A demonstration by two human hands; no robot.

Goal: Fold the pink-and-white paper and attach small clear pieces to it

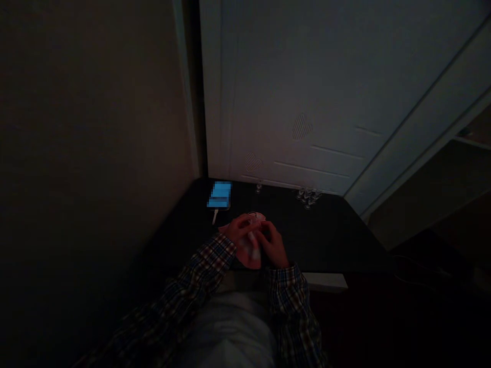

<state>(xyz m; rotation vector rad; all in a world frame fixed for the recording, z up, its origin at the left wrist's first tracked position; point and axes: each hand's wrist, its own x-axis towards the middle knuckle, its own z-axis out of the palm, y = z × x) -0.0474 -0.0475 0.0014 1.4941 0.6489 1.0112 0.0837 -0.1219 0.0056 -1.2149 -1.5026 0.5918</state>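
Observation:
In the dim light a pink piece of cloth with paler patches (249, 255) hangs over the near part of the dark table; its exact kind is hard to make out. My left hand (238, 229) is closed on its upper left part. From the other side, my right hand (274, 246) has bent fingers pinching at the upper right edge of the cloth. Both sets of fingertips meet close together near the top, where a thin dark loop or line shows. What small detail lies between the fingertips is too dark to see.
A lit phone (220, 196) with a white cable (215, 216) lies at the back left of the dark table (333, 235). Several small shiny pieces (308, 196) sit in a cluster at the back right, and a few more (259, 188) near the white panel (276, 102).

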